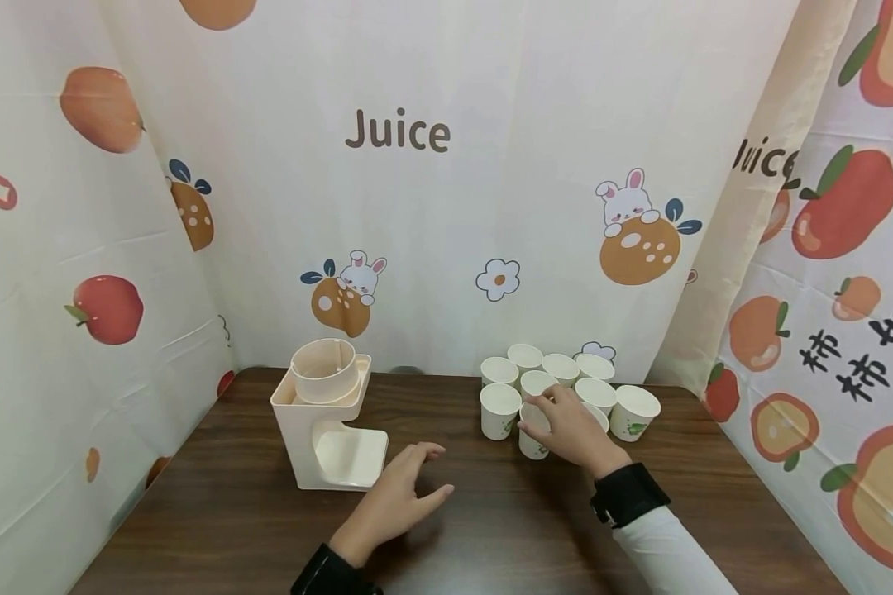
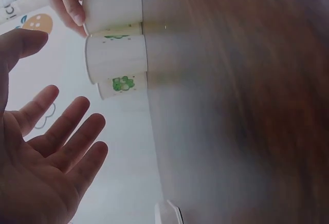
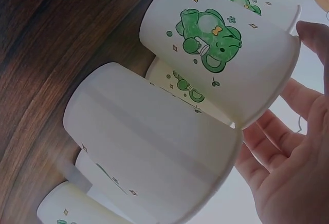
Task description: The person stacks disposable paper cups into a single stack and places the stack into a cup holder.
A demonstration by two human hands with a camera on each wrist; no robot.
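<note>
Right hand: I have it over the front cup of a tight cluster of white paper cups, right of centre on the bench. Thumb and fingers lie about the rim, touching it; whether they pinch firmly or merely rest there, I cannot tell. The cup is upright, wide end up, with neighbours close beside it.

Left hand: fingers spread wide, holding nothing, near the flat ledge of the cream-coloured stand.

Handling notes: step in hand judged to be taking this one cup. I would keep the grip light, since thin walls probably dent under a hard squeeze. Confirm that the fingers have only one rim. Lift straight up before drawing forward; dragging sideways could topple the next cup. I'd leave the left hand clear, ready to steady.
</note>
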